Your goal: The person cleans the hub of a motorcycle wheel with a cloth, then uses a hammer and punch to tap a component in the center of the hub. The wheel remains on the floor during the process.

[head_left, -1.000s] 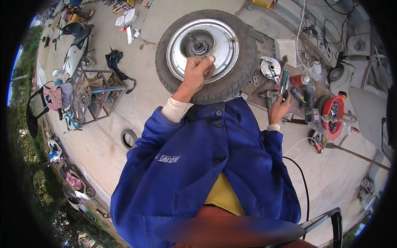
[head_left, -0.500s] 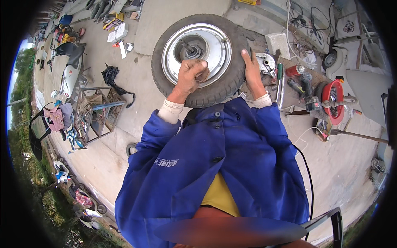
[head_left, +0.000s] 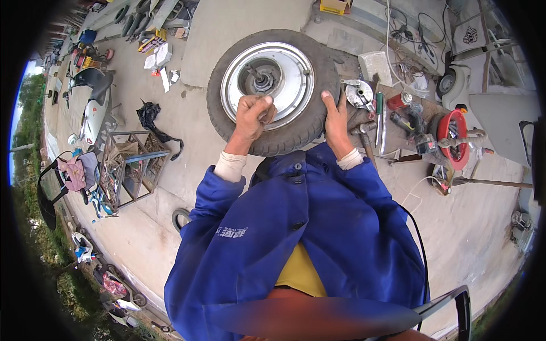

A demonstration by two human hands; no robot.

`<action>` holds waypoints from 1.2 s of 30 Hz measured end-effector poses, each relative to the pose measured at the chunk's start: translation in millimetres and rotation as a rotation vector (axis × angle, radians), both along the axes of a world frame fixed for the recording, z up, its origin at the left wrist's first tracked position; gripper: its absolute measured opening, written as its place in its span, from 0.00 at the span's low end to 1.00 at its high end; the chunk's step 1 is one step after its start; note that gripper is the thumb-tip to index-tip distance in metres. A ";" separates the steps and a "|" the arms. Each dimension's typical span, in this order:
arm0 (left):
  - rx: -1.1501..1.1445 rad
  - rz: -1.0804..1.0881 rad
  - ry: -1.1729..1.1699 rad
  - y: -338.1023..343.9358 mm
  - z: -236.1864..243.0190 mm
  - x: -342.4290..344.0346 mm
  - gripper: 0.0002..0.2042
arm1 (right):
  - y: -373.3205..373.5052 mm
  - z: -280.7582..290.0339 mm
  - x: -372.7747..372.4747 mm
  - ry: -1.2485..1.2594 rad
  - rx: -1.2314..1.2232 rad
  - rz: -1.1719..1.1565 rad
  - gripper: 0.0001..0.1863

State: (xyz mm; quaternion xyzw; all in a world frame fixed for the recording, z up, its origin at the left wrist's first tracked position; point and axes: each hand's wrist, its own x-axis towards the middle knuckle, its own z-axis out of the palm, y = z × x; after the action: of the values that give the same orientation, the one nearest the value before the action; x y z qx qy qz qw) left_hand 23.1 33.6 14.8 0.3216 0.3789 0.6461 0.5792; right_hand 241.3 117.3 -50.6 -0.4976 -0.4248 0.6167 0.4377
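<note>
Scooter (head_left: 94, 108) parked at far left, well apart from the work. Metal frame rack (head_left: 133, 170) nearer in, black rag (head_left: 151, 116) on the concrete (head_left: 227, 23) just beyond it. Small loose tyre ring (head_left: 181, 216) beside the blue sleeve.

Wheel (head_left: 219, 113) lying flat on the ground directly ahead of the person, tyre seated all round the silver rim, hub (head_left: 264, 77) and axle stub facing up. Left hand (head_left: 253, 116) curled into a fist over the near edge of the rim, knuckles up; something small possibly inside it, not possible to tell. Right hand (head_left: 336, 122) laid on the tyre's right shoulder, fingers together and flat, thumb raised, pressing rather than clasping.

Progress, as a judgement only: wheel off any vehicle and steadied by both hands; hub face closed, no tool applied to it at this moment. No sign of anything taken off the hub or the tyre. Main work on the wheel judged not yet far advanced.

Right of the wheel: round metal brake plate (head_left: 359, 94) touching or nearly touching the tyre, hammer (head_left: 367, 142) just beside the right wrist, green-handled screwdriver (head_left: 379, 108), red can (head_left: 398, 101), red cable reel (head_left: 453, 136) further out. Clutter crowding the right side; left side of the wheel open.
</note>
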 end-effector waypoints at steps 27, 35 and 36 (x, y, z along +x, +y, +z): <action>-0.036 0.664 0.436 -18.0 -9.0 26.4 0.20 | -48.7 27.8 7.4 0.217 -0.167 0.076 0.53; 0.016 -0.019 -0.014 -10.2 -8.4 -36.2 0.22 | -44.9 27.0 7.3 0.213 -0.167 0.080 0.52; 0.001 0.160 0.109 -13.4 -13.0 -28.9 0.20 | -45.3 27.5 7.7 0.204 -0.176 0.085 0.52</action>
State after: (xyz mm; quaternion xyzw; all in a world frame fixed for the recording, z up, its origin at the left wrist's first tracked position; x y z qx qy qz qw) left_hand -5.8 20.2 1.8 0.3252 0.4342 0.6720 0.5040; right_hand 249.0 72.0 -23.1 -0.4502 -0.3430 0.7171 0.4068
